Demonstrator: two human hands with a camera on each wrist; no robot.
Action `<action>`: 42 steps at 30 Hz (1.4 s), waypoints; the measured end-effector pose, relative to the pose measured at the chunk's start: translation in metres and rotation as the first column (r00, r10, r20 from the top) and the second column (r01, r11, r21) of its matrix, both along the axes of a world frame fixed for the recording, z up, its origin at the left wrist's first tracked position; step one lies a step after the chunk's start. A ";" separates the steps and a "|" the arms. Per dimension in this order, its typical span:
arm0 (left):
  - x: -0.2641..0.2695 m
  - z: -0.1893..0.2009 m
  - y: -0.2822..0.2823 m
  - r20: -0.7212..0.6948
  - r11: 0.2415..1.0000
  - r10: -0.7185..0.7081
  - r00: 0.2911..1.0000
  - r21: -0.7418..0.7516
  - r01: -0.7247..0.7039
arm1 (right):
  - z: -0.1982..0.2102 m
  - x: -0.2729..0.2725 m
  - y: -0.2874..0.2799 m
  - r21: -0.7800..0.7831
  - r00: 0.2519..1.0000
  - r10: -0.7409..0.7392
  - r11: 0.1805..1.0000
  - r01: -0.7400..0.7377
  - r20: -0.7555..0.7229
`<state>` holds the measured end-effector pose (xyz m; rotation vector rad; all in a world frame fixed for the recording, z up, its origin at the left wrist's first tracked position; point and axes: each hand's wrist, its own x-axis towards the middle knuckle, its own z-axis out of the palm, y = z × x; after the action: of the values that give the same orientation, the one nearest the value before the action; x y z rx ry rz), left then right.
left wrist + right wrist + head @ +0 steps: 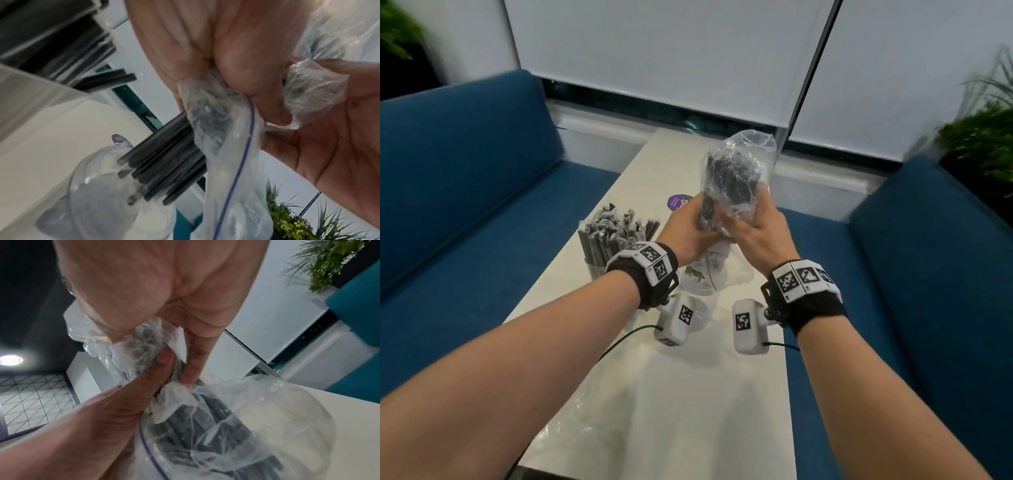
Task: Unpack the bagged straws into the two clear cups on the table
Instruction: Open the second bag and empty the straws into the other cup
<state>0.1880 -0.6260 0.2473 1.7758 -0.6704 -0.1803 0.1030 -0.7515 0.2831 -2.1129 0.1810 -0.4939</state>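
Observation:
Both hands hold a clear zip bag (739, 164) of black straws upright, mouth down, above the table. My left hand (703, 221) grips its lower part from the left and my right hand (744, 219) grips it from the right. In the left wrist view, black straws (164, 162) stick out of the bag's mouth (226, 154) toward a clear cup (92, 194) below. That cup (703, 274) is mostly hidden under my hands in the head view. A second clear cup (613, 243) to the left is packed with black straws.
The narrow white table (688, 394) runs between two blue sofas (465, 178) (928, 260). A purple round sticker (676, 202) lies beyond the hands. Crumpled clear plastic (568, 431) lies at the table's near left corner. Plants (983, 137) stand at the far right.

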 end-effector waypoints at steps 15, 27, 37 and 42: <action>-0.003 -0.015 0.014 0.111 0.953 0.039 0.993 0.295 -0.071 | -0.025 0.004 -0.003 -0.038 0.990 -0.094 0.995 0.090 -0.103; -0.001 0.002 0.040 0.060 0.925 0.004 0.998 0.378 -0.027 | -0.015 -0.006 -0.003 -0.116 0.963 -0.031 0.993 0.000 -0.266; -0.007 0.007 0.043 0.044 0.950 0.047 0.998 0.308 -0.058 | -0.004 -0.016 -0.002 0.002 0.975 -0.082 0.996 0.084 -0.204; -0.009 0.006 0.047 0.093 0.861 -0.037 0.995 0.509 -0.016 | -0.013 -0.020 -0.004 -0.129 0.958 -0.109 0.989 0.077 -0.265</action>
<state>0.1791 -0.5787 0.2535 2.3041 -0.7503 -0.2996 0.0834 -0.7552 0.2703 -2.2909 0.4192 -0.2724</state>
